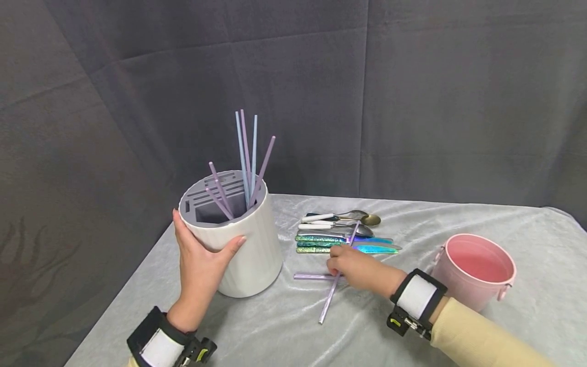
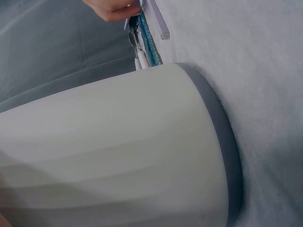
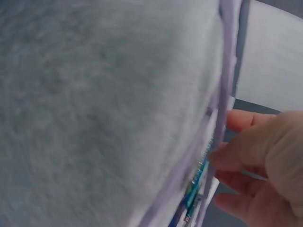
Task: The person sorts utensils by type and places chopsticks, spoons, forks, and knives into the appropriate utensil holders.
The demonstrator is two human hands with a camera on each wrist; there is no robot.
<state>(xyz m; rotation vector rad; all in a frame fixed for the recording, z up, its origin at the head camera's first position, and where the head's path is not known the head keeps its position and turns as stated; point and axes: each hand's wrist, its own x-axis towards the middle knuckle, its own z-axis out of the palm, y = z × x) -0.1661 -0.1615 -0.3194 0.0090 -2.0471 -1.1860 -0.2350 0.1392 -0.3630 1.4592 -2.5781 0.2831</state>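
My left hand [image 1: 202,257] grips the near left side of a white ribbed utensil holder [image 1: 252,255], thumb on its front wall. Purple and light blue chopsticks stand in the holder's grey slotted top [image 1: 213,196]. With my right hand [image 1: 359,267] I pinch a purple chopstick [image 1: 327,303], which slants over the table. In the right wrist view the thumb and fingertips close on that chopstick [image 3: 225,85]. Another purple chopstick [image 1: 312,277] lies on the cloth just under it, partly hidden by the hand. The left wrist view shows mostly the holder's wall [image 2: 118,142] and its dark base ring.
Beyond my right hand lie several knives with shiny green-blue handles [image 1: 314,244] and several spoons [image 1: 362,230], some with white handles. A pink bucket [image 1: 479,260] stands on the right, near my right forearm. Grey curtain [image 1: 412,102] hangs behind the table.
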